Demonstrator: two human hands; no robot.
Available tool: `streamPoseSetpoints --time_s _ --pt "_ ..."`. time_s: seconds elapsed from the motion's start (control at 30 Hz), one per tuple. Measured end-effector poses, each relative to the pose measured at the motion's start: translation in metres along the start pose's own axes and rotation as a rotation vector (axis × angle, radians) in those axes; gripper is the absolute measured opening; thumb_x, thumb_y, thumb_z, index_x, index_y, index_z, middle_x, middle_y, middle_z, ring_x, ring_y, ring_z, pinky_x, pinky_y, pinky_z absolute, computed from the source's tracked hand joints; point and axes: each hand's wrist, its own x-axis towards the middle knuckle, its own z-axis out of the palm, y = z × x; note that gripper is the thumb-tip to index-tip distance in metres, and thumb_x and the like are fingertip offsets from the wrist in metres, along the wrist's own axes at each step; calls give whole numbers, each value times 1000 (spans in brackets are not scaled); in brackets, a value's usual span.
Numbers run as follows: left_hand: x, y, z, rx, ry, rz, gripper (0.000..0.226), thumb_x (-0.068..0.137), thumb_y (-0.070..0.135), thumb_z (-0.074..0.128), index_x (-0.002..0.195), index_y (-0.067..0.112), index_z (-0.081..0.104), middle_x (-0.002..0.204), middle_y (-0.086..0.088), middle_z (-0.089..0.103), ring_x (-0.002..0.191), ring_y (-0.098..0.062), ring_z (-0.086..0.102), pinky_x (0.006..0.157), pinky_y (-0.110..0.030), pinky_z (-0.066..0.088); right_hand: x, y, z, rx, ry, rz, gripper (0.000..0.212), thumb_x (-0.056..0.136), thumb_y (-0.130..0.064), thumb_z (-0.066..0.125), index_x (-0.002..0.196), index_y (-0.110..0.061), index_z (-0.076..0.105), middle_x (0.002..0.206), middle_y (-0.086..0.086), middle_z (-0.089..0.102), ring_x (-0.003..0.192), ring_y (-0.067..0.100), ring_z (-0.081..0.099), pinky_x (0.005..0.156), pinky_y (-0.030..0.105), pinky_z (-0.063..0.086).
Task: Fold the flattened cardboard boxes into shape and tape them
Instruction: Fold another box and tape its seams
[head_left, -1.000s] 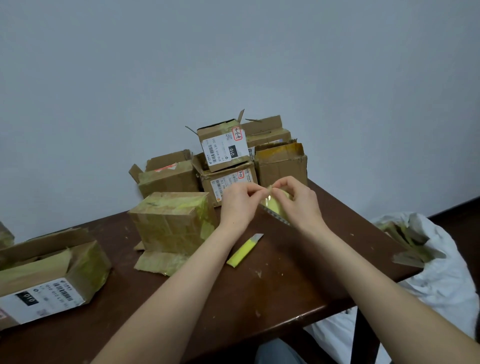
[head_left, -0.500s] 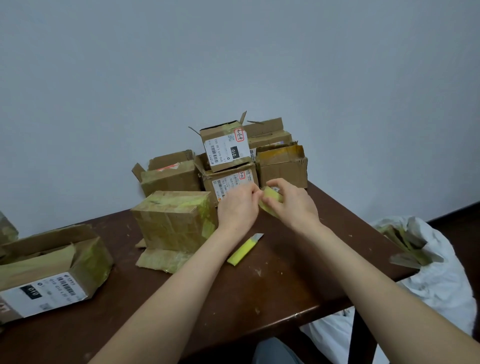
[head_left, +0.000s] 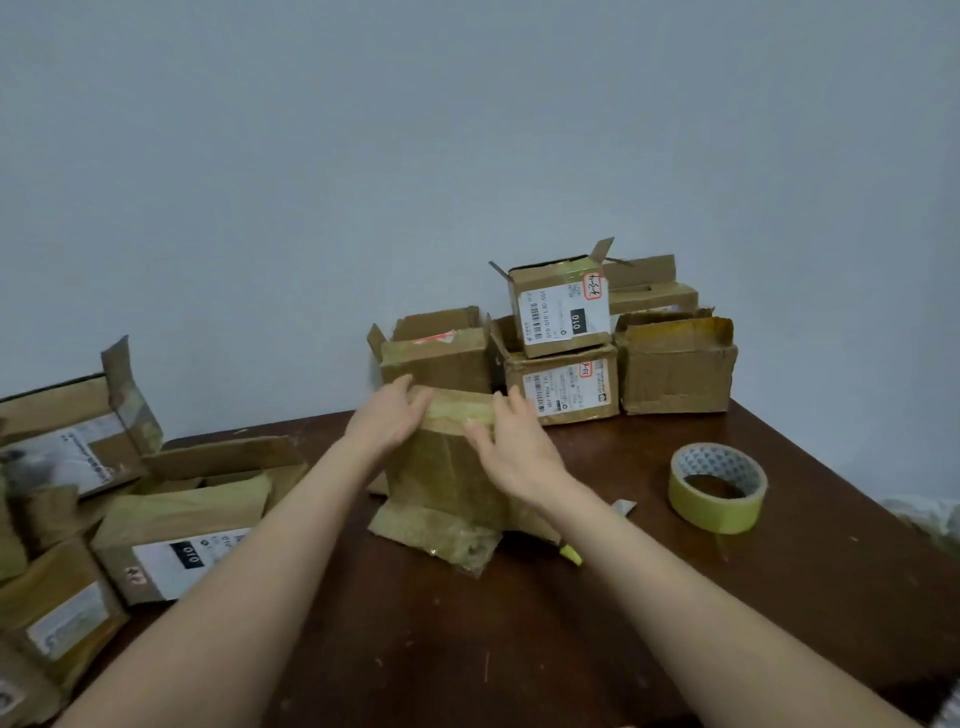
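A small taped cardboard box (head_left: 441, 473) stands upright in the middle of the dark wooden table (head_left: 571, 623), one flap splayed out flat in front of it. My left hand (head_left: 392, 418) rests on its top left edge, fingers spread. My right hand (head_left: 511, 447) lies flat against its top right corner and front face. A roll of yellow tape (head_left: 719, 486) sits on the table to the right, apart from both hands. The yellow utility knife (head_left: 571, 553) lies mostly hidden under my right forearm.
Several folded boxes are stacked at the back against the wall, the top one (head_left: 561, 306) bearing a white label. More boxes (head_left: 182, 525) crowd the table's left side. The wall runs close behind the table.
Both hands let go of the tape roll, which now sits on the table at right, and moved onto the upright box. The view has swung left.
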Motion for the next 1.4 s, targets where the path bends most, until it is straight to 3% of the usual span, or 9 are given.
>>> streamPoseSetpoints --time_s 0.17,0.33,0.57,0.73,0.9,1.07,1.17,1.23,1.4 --pt "2 -14 16 188 65 7 61 94 55 34 130 9 51 126 -11 59 110 -32 58 84 -38 47 13 -3 37 221 71 193 70 103 -36 36 154 -9 -4 161 4 -17 149 29 -6 118 42 14" --pt "10 -25 10 143 -11 -60 66 89 66 39 110 8 61 106 -7 65 96 -29 61 73 -33 45 36 1 33 560 105 372 71 102 -39 37 154 -18 -8 162 8 10 146 32 20 117 44 22" --pt "6 -33 9 -246 -91 -215 45 95 45 49 102 1 55 102 -10 58 93 -27 57 83 -37 48 44 12 31 813 20 544 55 99 -35 47 147 -13 32 143 9 45 128 29 44 105 39 37" --pt "-14 -39 4 -286 20 -298 47 100 37 35 110 -1 60 112 -19 63 100 -35 60 82 -38 47 37 15 20 814 -49 485 56 96 -34 55 145 -12 38 139 9 49 124 26 48 106 41 39" --pt "-39 -32 -18 -461 188 -332 72 79 66 59 117 5 55 110 -7 60 105 -29 58 90 -40 48 27 1 5 643 63 259 69 79 -52 70 137 -21 49 123 -2 57 115 23 54 99 45 47" --pt "-63 -14 -39 -681 504 -171 34 87 36 66 112 19 50 113 2 64 105 -18 60 85 -33 49 28 -6 -12 637 181 114 58 80 -16 77 131 -18 49 120 -6 58 109 17 57 93 43 52" --pt "-78 -19 -26 -894 430 -47 55 92 13 60 141 24 37 140 6 51 128 -12 47 107 -41 41 23 4 -8 554 255 66 41 85 -2 67 116 -21 49 114 -6 56 109 13 54 93 38 51" --pt "-90 -30 -5 -876 348 -49 62 91 2 57 144 27 35 144 7 46 133 -10 41 110 -42 37 15 19 3 381 193 98 38 84 -3 66 113 -22 49 114 -2 58 103 16 59 85 36 52" --pt "-109 -47 33 -976 103 -192 46 90 15 63 132 19 44 132 6 52 119 -8 49 98 -25 42 1 40 20 416 11 244 40 83 -40 70 108 -15 52 105 -1 60 95 17 57 77 32 45"
